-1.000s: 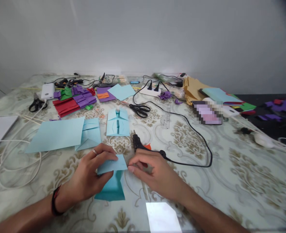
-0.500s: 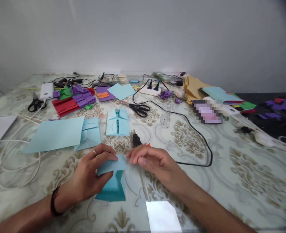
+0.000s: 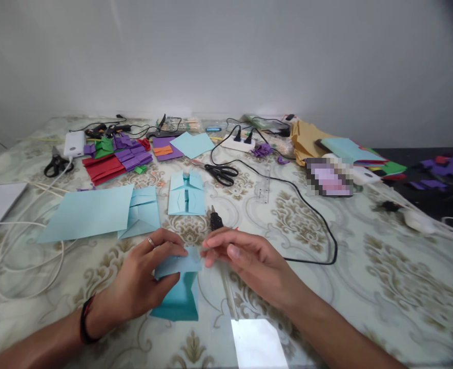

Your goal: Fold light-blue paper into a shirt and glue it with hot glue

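My left hand point(image 3: 145, 271) grips a folded light blue paper point(image 3: 178, 297) on the patterned tablecloth, fingers on its top flap and thumb lower down. A darker blue inner side shows beneath the flap. To the right of that paper, my right hand point(image 3: 245, 259) hovers with fingers loosely curved and apart, holding nothing I can see. Partly hidden behind it lies a glue gun point(image 3: 216, 220), only its black nozzle end and a bit of orange showing. A clear glue stick point(image 3: 230, 294) extends below the right hand.
Ahead lies another folded blue piece point(image 3: 186, 195); black scissors point(image 3: 222, 174) are beyond it. Blue sheets point(image 3: 91, 212) lie to the left among white cables. A black cord point(image 3: 334, 241) loops on the right from the power strip point(image 3: 239, 144). Coloured paper pieces point(image 3: 132, 154) sit at the back.
My right hand has shifted slightly, its fingers opening a little away from the paper's edge. The left hand keeps its hold, and the folded paper has barely moved.
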The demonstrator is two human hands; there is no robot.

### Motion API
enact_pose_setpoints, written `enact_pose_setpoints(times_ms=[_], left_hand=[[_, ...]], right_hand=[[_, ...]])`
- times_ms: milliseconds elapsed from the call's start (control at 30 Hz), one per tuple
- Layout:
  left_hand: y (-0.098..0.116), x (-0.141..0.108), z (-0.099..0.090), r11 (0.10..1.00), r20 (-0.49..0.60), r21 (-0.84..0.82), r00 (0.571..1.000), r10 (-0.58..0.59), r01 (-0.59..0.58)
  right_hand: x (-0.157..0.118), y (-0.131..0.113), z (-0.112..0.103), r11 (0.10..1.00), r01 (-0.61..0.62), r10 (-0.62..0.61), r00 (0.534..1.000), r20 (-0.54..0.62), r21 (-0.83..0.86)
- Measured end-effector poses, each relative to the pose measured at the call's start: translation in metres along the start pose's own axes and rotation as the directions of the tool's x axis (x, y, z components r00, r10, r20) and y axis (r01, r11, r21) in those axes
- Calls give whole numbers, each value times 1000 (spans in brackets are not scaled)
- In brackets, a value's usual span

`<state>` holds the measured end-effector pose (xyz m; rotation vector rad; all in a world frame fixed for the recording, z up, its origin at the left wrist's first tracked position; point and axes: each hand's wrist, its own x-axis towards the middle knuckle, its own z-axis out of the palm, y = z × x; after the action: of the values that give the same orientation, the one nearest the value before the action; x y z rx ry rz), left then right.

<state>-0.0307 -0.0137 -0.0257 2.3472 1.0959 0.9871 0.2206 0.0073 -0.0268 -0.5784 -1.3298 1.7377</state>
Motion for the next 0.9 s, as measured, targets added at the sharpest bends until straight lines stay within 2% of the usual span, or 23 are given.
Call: enact_pose_setpoints(times_ms=[100,200,267,367,433,500,600,767,900], left_hand=[[1,1,0,1000,-4,12,1000,5,-5],[1,0,0,1000,-4,23,1000,-3,3],[1,0,0,1000,-3,24,1000,-8,8],[0,0,0,1000,-6,17,1000,-9,9],[0,0,1,1000,-12,15,1000,-9,9],[0,0,1,1000,-17,19,1000,-12,13],[-1,0,1,1000,-22,19,1000,-19,19],[-2,0,2,1000,-21,4,1000,-19,19],[0,1,1,1000,-22,7,1000,-12,12]], right_hand=[[0,-4,0,994,-2,-2,1000,-30,-107],[-1,-10,4,952,-13,-10,997,-74,-307],[-2,-12,7,877,3,-51,995,-88,-480],[-1,-10,10,737,35,-89,995,-46,-675],[0,-6,10,677,56,-99,995,-16,-734],[0,-4,9,655,73,-113,994,-3,-752],[2,-4,9,694,56,-90,996,-8,-718],[2,-12,5,855,-73,76,997,-14,-513],[1,-14,2,933,-74,87,996,21,-353]])
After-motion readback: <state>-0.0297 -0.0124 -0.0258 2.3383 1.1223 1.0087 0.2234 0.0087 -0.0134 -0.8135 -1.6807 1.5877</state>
